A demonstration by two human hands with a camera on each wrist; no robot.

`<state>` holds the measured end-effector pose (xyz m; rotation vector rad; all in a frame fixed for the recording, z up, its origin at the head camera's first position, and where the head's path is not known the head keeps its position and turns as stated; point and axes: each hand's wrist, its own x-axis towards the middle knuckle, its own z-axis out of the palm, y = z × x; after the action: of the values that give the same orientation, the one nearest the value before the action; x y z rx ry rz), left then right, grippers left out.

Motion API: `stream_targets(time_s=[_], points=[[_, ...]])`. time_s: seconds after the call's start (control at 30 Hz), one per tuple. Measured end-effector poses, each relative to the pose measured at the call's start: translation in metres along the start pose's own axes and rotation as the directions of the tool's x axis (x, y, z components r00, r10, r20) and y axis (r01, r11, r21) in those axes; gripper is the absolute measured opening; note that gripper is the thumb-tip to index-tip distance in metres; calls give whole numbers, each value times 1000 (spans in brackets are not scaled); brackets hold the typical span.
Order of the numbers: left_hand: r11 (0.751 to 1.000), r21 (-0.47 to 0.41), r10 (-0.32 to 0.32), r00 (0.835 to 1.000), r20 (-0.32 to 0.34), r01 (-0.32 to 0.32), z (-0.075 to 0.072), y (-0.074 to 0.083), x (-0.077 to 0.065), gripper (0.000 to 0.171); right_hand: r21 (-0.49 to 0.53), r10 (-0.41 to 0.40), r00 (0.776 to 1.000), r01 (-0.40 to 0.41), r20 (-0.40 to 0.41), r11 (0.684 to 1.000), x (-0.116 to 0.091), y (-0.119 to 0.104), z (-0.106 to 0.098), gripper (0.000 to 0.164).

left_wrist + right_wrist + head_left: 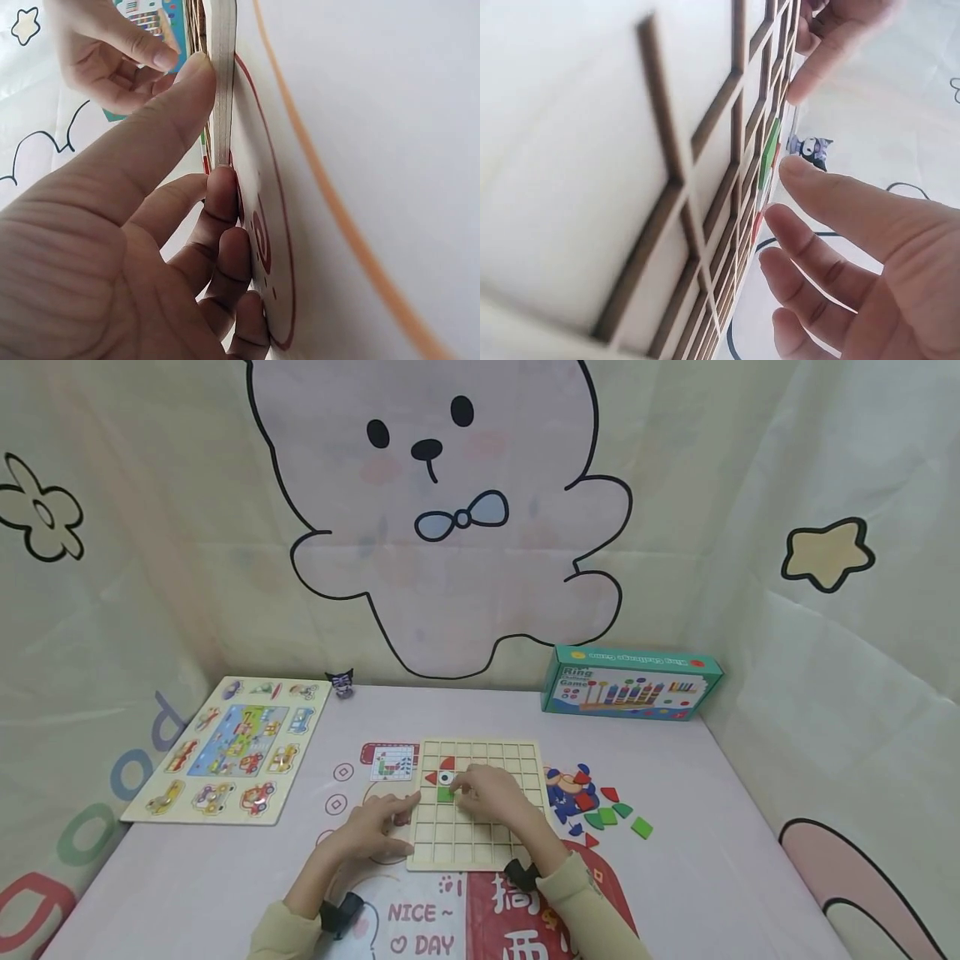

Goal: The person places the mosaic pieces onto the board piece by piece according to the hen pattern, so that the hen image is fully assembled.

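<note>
A cream grid board (480, 852) lies flat, with a green square (444, 795), a white tile with a black dot (446, 778), a red triangle (447, 762) and another red triangle (431, 777) in its cells. My left hand (372, 828) touches the board's left edge with thumb and fingertips; the left wrist view shows the thumb tip against the rim. Over the board, just right of the green square, is my right hand (489, 793). In the right wrist view its thumb (832, 195) and loosely bent fingers are apart, close to the green square, with nothing seen between them.
Several loose red, green and blue pieces (607, 817) lie right of the board. A small pattern card (392, 763) sits at its upper left. Farther off are a picture puzzle board (292, 797), a small dark figurine (341, 683) and a green game box (633, 685).
</note>
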<state>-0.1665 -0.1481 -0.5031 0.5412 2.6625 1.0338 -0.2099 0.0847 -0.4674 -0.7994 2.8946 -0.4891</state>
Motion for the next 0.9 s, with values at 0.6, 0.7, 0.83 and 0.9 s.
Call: stream_targets(time_s=[0.6, 0.7, 0.83, 0.9], points=[[999, -5, 44, 999, -8, -44, 2, -5, 2, 77, 68, 39, 995, -32, -95, 997, -40, 33, -10, 19], [999, -8, 41, 999, -4, -41, 1, -4, 1, 77, 91, 42, 993, -32, -114, 995, -46, 39, -12, 18], [999, -7, 38, 999, -5, -38, 0, -2, 0, 76, 107, 51, 989, -36, -140, 994, -55, 47, -15, 18], [999, -8, 41, 999, -6, -41, -1, -1, 0, 76, 99, 54, 985, -39, -163, 994, -59, 52, -16, 18]])
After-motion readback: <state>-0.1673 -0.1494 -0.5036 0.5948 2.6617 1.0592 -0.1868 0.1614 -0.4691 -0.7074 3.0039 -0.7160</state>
